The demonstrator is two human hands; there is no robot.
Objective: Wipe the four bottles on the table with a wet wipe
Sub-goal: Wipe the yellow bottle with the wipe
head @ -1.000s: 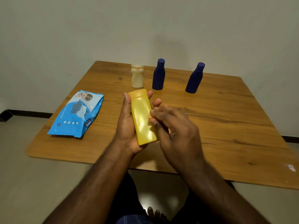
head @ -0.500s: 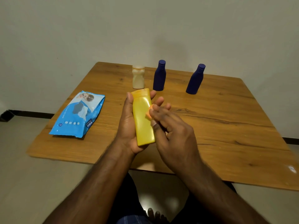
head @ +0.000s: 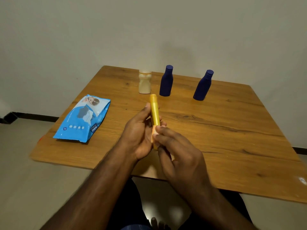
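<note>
- Yellow bottle [head: 154, 113] now shows you its narrow edge, not its broad face as a second ago; your left hand [head: 139, 131] grips it above the counter [head: 232, 130].
- Right hand [head: 179, 155] fingers pinch a small wipe [head: 153, 130] against its lower side.
- Cream bottle [head: 145, 82] and two blue bottles [head: 166, 81] wait unwiped, likely.

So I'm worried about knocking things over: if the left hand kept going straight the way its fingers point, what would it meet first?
Probably the cream bottle: the left hand, gripping the yellow bottle, points toward it. Depth is unclear.
</note>
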